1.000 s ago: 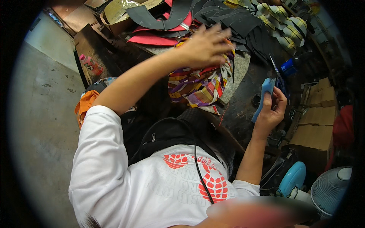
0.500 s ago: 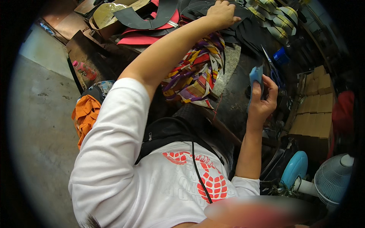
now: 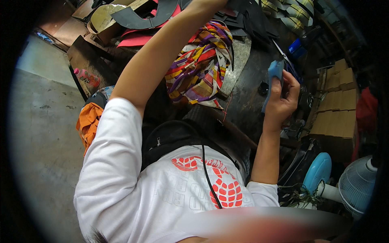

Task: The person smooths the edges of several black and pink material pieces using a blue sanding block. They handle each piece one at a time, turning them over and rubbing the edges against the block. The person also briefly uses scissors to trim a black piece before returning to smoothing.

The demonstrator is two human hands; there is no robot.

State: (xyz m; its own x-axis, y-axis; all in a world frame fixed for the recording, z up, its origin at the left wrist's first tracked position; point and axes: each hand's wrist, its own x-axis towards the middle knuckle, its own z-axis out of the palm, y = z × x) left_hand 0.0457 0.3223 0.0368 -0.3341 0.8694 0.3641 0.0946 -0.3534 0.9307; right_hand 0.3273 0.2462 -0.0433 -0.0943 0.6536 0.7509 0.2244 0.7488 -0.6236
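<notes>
A: Start at the right hand (image 3: pixel 283 97) — what is it doing?

B: It is gripping a pair of scissors with light blue handles (image 3: pixel 275 73), fingers curled around them, the blades pointing up and away from the person. A moment ago the scissors were sitting lower and nearer the body; now they are being carried closer to the striped cloth (image 3: pixel 202 60).

A: And the left hand?

B: The left arm is stretching up along the left side of the striped cloth, and the left hand itself is passing out of the top edge of the view, so I cannot tell whether it is open or closed. A second ago it was lying spread on top of that cloth; it has been reaching farther, toward the dark cut pieces (image 3: pixel 243 20) just beyond the cloth.

A: So what does that mean for the work?

B: I would judge the cutting is paused while the free hand is going for more material, with the scissors being kept ready.

A: What else is lying about?

B: The dark bench (image 3: pixel 247 101) is carrying the cloth; left of the cloth red sheets (image 3: pixel 137 38) are stacked, and cardboard boxes (image 3: pixel 336 93) are standing well to its right.
</notes>
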